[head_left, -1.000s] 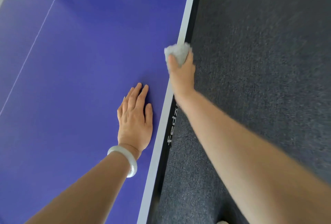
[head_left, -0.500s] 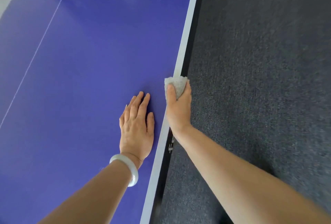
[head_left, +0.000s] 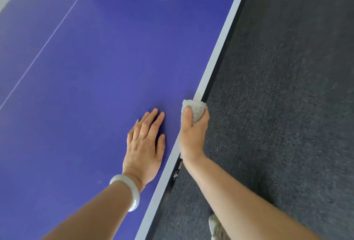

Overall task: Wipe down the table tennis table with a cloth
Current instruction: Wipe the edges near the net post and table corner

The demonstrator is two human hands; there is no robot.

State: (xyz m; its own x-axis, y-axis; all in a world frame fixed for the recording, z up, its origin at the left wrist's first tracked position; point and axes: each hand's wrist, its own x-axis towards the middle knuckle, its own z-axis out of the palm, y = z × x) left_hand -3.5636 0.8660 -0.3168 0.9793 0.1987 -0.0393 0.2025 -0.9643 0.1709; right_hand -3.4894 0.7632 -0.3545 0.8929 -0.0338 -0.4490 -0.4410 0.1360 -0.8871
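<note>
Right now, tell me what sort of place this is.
Probably an indoor games or recreation room: a blue table tennis table with a white edge line, dark grey carpet on the floor beside it, and the right hand gripping a cloth at the table's edge.

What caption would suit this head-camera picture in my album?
Grey cloth gripped by the right hand at the white edge of the table; left hand flat on its blue top.

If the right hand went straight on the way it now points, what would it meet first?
Nothing, as far as the picture shows: the right hand, gripping the cloth, points along the table edge, which runs bare to the frame's top.
</note>
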